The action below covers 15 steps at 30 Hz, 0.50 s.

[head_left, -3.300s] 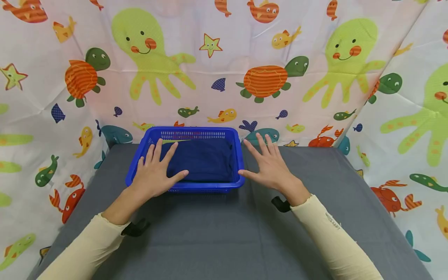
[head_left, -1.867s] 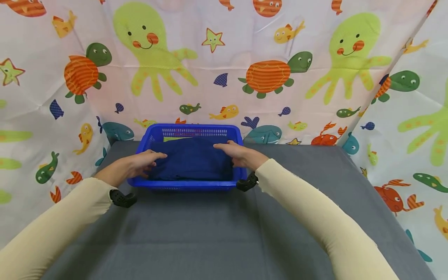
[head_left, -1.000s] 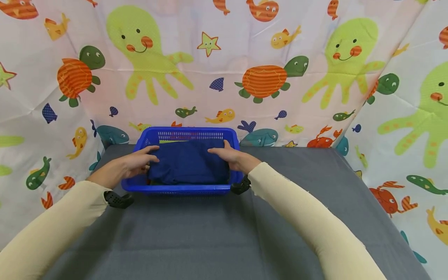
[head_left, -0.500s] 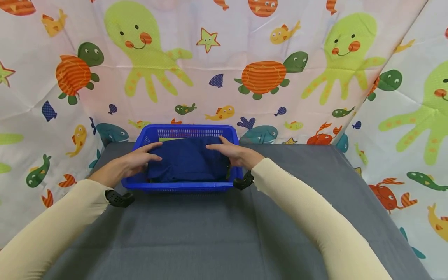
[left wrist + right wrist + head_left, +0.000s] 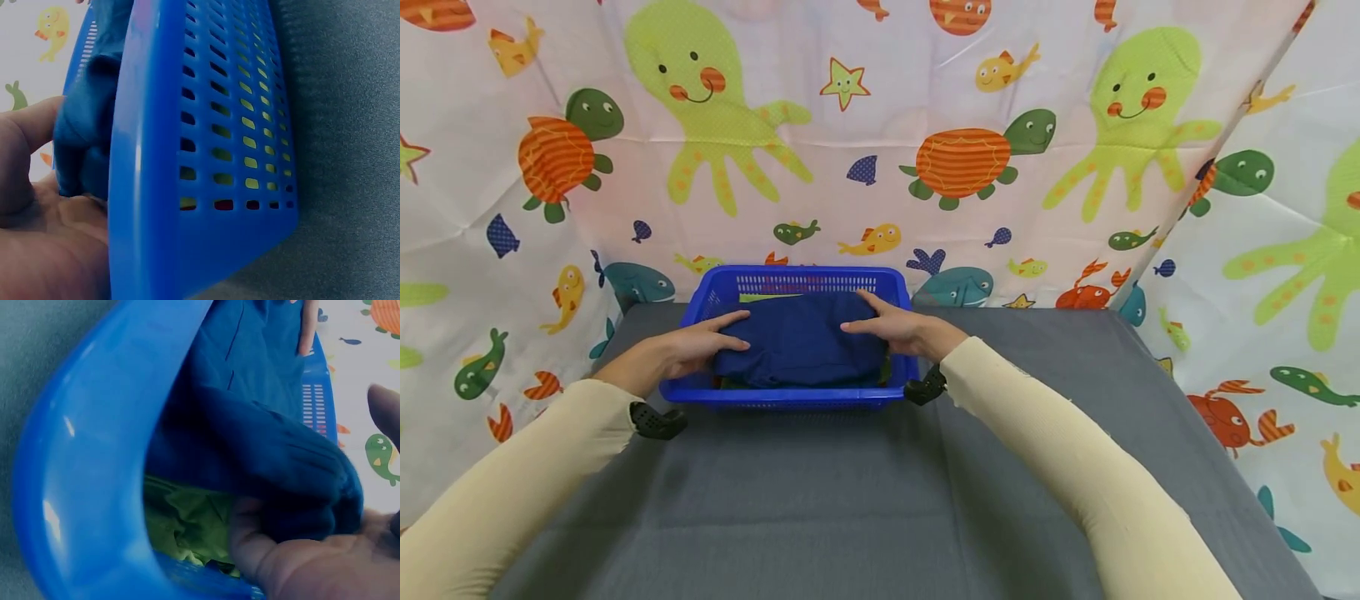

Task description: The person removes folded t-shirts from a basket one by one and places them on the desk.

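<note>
Navy cloth [image 5: 801, 342] lies inside the blue basket [image 5: 790, 397], long axis left to right, directly between the two hands; neither is clearly nearer. Its left end is gripped by the fingers of the left hand [image 5: 692, 347], its right end by those of the right hand [image 5: 904, 327], some fingers tucked under. Green fabric [image 5: 194, 519] is seen beneath the right end. Most fingertips are hidden by the cloth; a red sliver [image 5: 224, 205] through the basket holes can't be identified.
</note>
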Each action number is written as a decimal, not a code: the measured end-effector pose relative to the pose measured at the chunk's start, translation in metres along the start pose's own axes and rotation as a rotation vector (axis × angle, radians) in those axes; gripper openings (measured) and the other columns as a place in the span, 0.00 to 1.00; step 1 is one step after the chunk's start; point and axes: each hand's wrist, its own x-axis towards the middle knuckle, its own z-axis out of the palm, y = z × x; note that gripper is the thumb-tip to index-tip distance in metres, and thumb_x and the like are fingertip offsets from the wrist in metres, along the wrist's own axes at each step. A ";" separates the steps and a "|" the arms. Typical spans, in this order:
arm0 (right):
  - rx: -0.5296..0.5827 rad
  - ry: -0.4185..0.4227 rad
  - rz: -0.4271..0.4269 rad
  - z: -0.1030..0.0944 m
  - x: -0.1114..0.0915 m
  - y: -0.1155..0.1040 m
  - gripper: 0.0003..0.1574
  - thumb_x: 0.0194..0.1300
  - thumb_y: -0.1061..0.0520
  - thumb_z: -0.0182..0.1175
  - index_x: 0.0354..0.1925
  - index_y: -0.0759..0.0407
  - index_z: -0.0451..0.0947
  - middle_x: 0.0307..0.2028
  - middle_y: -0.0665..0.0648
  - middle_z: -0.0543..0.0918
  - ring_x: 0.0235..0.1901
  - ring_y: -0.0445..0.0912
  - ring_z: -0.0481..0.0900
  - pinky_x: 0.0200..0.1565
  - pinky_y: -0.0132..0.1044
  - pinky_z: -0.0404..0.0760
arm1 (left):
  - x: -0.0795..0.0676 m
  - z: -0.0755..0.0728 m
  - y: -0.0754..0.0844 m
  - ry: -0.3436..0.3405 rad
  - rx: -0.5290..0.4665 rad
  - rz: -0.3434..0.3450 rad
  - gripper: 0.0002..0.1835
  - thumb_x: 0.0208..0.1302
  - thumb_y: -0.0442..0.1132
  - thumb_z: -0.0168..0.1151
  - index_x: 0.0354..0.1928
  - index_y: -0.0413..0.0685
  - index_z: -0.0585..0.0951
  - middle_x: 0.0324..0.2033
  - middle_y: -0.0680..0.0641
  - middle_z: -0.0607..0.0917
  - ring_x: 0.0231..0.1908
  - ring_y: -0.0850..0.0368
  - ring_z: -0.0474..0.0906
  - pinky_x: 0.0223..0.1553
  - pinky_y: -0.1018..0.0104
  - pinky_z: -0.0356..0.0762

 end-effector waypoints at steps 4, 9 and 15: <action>-0.079 -0.045 0.015 0.000 0.002 0.001 0.55 0.71 0.49 0.63 0.81 0.32 0.40 0.82 0.51 0.30 0.81 0.59 0.41 0.75 0.69 0.47 | 0.001 0.002 0.001 0.007 0.052 -0.002 0.46 0.77 0.42 0.52 0.81 0.62 0.33 0.78 0.35 0.24 0.77 0.28 0.24 0.73 0.26 0.33; -0.121 -0.075 0.033 -0.002 0.002 0.003 0.54 0.71 0.51 0.62 0.81 0.32 0.41 0.82 0.51 0.30 0.81 0.59 0.41 0.75 0.68 0.49 | 0.005 0.006 0.000 0.034 0.053 0.039 0.47 0.76 0.40 0.53 0.81 0.63 0.33 0.79 0.37 0.25 0.78 0.27 0.30 0.71 0.23 0.39; -0.177 -0.121 -0.002 -0.003 0.003 0.005 0.55 0.71 0.56 0.62 0.81 0.33 0.41 0.82 0.52 0.29 0.81 0.59 0.42 0.74 0.67 0.53 | 0.004 0.010 0.000 0.034 0.125 0.049 0.49 0.74 0.37 0.56 0.82 0.62 0.34 0.79 0.35 0.27 0.78 0.26 0.32 0.71 0.23 0.42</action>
